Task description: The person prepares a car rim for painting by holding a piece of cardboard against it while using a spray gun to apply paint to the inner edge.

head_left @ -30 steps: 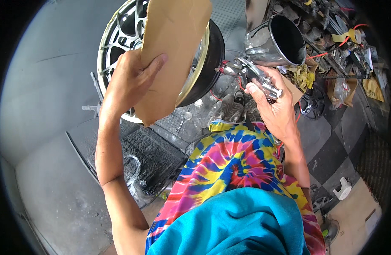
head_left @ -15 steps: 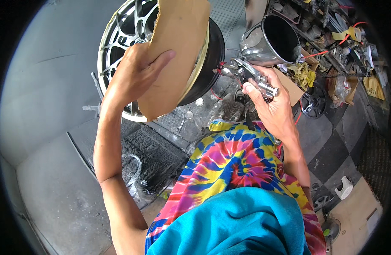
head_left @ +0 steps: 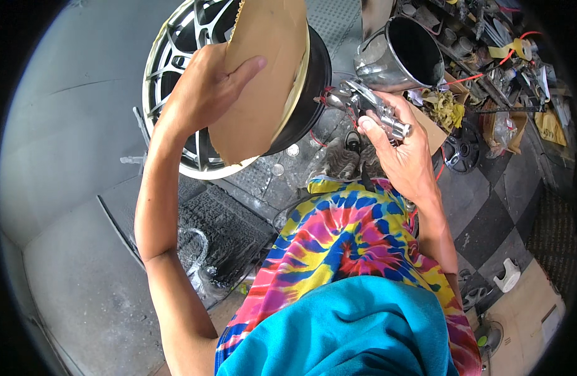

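My left hand grips the left edge of a flat, curved piece of cardboard; its thumb lies on the near face, and the other fingers are hidden behind. The cardboard stands over the right part of a silver-spoked car wheel rim, covering some spokes. The rim's black barrel shows to the right of the card. My right hand is closed around a metal spray gun, its red-marked nozzle end pointing left toward the barrel.
A shiny metal bucket stands just beyond the spray gun. Cluttered shelves fill the far right, with a red hose running there. A black wheel cover lies on the checkered floor. A dark, textured mat lies at lower left.
My left hand has moved the cardboard slightly up along the rim, baring more of the rim's lower edge. The spray gun stays nearly in place.
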Tool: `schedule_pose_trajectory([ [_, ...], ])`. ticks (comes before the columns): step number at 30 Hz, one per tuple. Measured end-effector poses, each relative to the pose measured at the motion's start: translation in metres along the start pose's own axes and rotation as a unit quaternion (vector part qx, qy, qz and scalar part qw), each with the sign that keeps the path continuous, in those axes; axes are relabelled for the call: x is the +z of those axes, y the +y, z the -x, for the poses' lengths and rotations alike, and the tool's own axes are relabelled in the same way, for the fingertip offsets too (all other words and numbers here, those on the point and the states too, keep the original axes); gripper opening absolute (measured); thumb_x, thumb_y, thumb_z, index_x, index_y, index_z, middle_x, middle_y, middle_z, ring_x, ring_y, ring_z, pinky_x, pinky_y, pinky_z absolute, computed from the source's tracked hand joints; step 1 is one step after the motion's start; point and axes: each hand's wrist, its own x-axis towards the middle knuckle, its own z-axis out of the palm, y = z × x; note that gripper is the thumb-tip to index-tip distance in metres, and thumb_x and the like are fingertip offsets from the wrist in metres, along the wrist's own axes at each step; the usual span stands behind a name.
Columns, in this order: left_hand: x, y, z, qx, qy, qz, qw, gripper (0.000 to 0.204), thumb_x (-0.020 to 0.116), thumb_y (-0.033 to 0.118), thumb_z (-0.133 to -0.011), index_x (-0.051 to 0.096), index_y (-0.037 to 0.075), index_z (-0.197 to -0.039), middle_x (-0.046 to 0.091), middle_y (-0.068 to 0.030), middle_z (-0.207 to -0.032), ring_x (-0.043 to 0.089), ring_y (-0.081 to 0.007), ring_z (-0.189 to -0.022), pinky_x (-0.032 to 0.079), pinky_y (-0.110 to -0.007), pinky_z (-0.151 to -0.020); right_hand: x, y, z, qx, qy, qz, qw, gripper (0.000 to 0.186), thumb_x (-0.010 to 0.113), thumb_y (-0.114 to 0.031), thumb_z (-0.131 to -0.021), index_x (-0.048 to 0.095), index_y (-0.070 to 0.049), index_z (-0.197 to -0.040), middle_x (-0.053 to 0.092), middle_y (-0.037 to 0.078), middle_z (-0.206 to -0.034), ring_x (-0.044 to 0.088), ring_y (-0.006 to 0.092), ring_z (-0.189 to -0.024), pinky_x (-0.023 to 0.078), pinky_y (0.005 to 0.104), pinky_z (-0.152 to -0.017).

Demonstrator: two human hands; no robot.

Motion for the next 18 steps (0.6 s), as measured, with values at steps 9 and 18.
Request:
schedule_pose_trajectory([
  [9, 0.000, 0.008, -0.011, -0.016, -0.034, 0.016, 0.999, 0.045, 0.070, 0.039, -0.108, 0.077, -0.005, -0.118, 0.083, -0.0146, -0.091, 0.081, -0.0209, -0.079, 0.062, -0.035, -0.075, 0.001, 0.007, -0.002, 0.000, 0.007, -0.009, 1.000, 0.036, 0.075, -0.018, -0.105, 0.066, -0.001, -0.135, 0.076, 0.011, -0.108, 0.072, 0.0175, -0.099, 0.057, 0.0342, -0.091],
  [18, -0.001, 0.012, -0.011, -0.026, -0.033, 0.005, 0.999, 0.045, 0.071, 0.039, -0.108, 0.078, -0.004, -0.120, 0.083, -0.0144, -0.093, 0.081, -0.0201, -0.081, 0.062, -0.035, -0.076, -0.001, 0.010, -0.004, -0.016, 0.017, -0.011, 1.000, 0.035, 0.076, -0.020, -0.105, 0.066, -0.001, -0.134, 0.077, 0.012, -0.108, 0.074, 0.0185, -0.100, 0.057, 0.0350, -0.091],
])
